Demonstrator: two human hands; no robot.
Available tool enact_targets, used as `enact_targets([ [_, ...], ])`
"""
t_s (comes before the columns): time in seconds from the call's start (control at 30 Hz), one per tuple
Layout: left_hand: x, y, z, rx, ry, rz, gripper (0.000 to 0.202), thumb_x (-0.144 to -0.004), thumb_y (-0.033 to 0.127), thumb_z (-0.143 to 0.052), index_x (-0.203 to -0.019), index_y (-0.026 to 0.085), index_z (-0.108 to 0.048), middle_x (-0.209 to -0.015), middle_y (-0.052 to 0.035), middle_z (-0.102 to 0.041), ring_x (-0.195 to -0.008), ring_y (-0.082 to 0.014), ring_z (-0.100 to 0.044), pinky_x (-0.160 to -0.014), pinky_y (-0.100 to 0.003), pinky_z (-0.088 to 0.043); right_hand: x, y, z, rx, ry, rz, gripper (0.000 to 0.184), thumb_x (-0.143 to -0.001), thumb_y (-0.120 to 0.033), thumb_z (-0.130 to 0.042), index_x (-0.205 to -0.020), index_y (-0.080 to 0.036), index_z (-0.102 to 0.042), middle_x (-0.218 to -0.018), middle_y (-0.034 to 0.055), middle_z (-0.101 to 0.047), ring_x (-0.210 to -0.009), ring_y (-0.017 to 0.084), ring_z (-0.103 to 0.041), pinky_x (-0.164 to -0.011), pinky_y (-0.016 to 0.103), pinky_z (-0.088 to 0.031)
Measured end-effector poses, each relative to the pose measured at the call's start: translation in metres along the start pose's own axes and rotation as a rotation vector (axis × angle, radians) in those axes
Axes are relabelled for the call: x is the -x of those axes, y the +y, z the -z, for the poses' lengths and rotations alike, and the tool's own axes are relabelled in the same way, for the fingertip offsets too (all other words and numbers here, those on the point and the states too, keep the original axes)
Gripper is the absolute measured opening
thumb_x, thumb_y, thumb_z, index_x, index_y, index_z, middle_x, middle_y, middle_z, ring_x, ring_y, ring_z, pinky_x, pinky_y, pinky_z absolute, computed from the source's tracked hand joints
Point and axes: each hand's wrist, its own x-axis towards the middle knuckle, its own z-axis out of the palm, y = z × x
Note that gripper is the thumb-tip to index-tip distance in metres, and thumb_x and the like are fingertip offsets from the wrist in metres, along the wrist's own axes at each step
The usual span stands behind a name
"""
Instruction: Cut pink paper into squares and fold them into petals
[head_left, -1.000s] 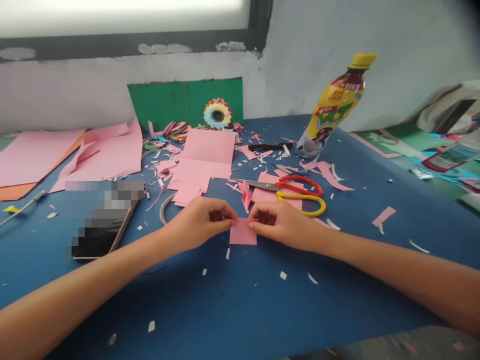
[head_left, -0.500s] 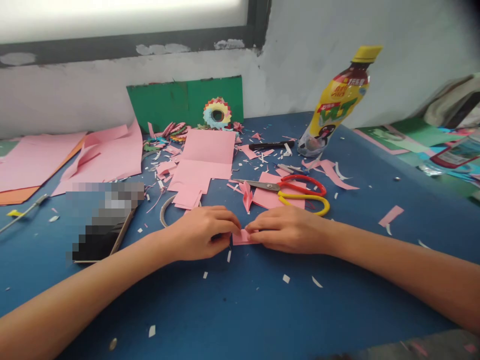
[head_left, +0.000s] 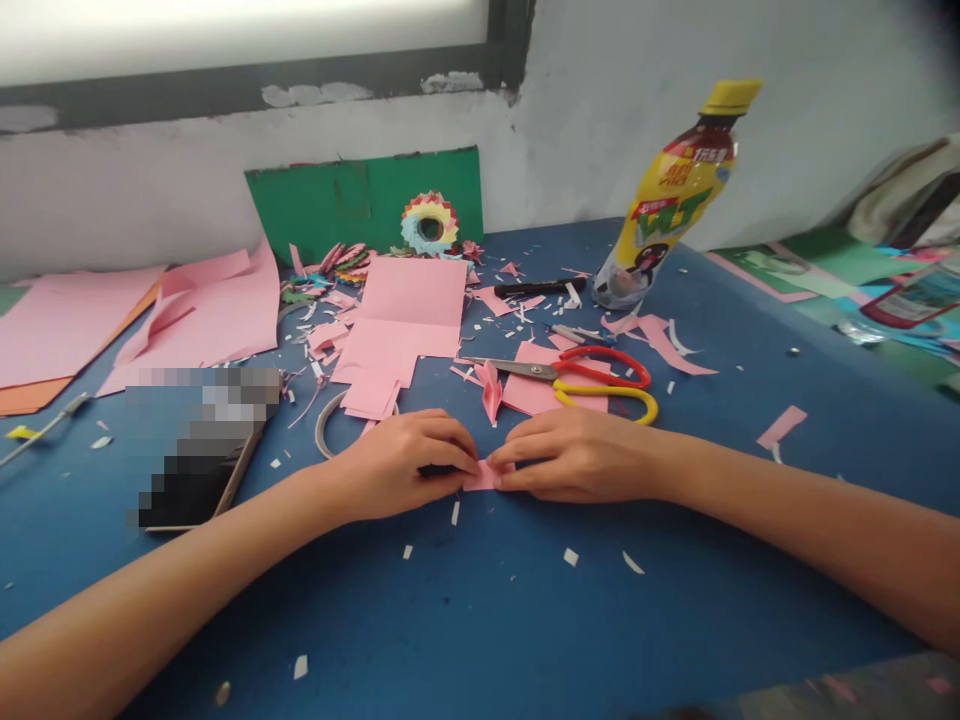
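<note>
A small folded pink paper piece (head_left: 484, 477) lies flat on the blue table (head_left: 480, 610), pressed between both hands. My left hand (head_left: 405, 462) has curled fingers pinching the piece's left edge. My right hand (head_left: 577, 455) lies over its right side, fingers together and pressing it down. Most of the paper is hidden under the fingers. Just beyond my right hand lie red-and-yellow scissors (head_left: 592, 380) on pink scraps. A small folded pink shape (head_left: 491, 388) lies just behind the hands.
A yellow drink bottle (head_left: 671, 200) stands at the back right. Cut pink sheets (head_left: 405, 325) and a paper ring (head_left: 430, 222) lie in front of a green card (head_left: 360, 200). A blurred phone (head_left: 199, 440) lies left. Large pink sheets (head_left: 187, 310) cover the far left; scraps are scattered about.
A second ago the pink square lay open and flat between my fingertips. It has been folded over to a narrow strip, and both hands have lowered onto it.
</note>
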Motion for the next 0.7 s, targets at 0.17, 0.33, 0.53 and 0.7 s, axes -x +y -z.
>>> enact_targets([
  [0.17,0.0007,-0.0009,0.0008,-0.022,-0.007,-0.029,0.020,-0.085,0.018,-0.049,-0.090,0.017,-0.068,-0.094,-0.0070,-0.066,-0.082,-0.0148,-0.055,-0.075,-0.025,-0.046,0.0000,0.0017,0.0014,-0.010,-0.039,-0.016,0.029,-0.091,-0.020,-0.037,-0.104,-0.017,-0.062,-0.108,0.0063,-0.065,-0.093,0.016,-0.059,-0.082,0.029,-0.048],
  [0.33,0.0012,0.0002,0.0020,-0.049,-0.015,-0.042,0.021,-0.085,0.019,-0.048,-0.090,0.017,-0.068,-0.094,-0.0075,-0.066,-0.083,-0.0155,-0.056,-0.075,-0.027,-0.046,-0.0014,0.0015,0.0019,-0.050,-0.046,-0.020,0.028,-0.090,-0.019,-0.039,-0.104,-0.017,-0.063,-0.108,0.0067,-0.064,-0.095,0.016,-0.058,-0.084,0.031,-0.047],
  [0.53,0.0017,0.0005,0.0020,-0.074,-0.026,-0.050,0.021,-0.085,0.018,-0.047,-0.090,0.018,-0.068,-0.095,-0.0072,-0.065,-0.082,-0.0153,-0.056,-0.074,-0.026,-0.047,-0.0015,0.0038,0.0052,-0.192,-0.052,-0.076,0.025,-0.086,-0.016,-0.045,-0.099,-0.018,-0.066,-0.108,0.0070,-0.065,-0.094,0.015,-0.060,-0.085,0.030,-0.046],
  [0.7,0.0021,0.0016,0.0020,-0.204,-0.031,-0.131,0.022,-0.087,0.018,-0.044,-0.090,0.017,-0.066,-0.100,-0.0068,-0.065,-0.084,-0.0154,-0.057,-0.075,-0.027,-0.046,-0.0006,0.0051,0.0079,-0.279,-0.050,-0.098,0.023,-0.083,-0.014,-0.049,-0.096,-0.017,-0.067,-0.109,0.0078,-0.064,-0.096,0.016,-0.059,-0.086,0.030,-0.046],
])
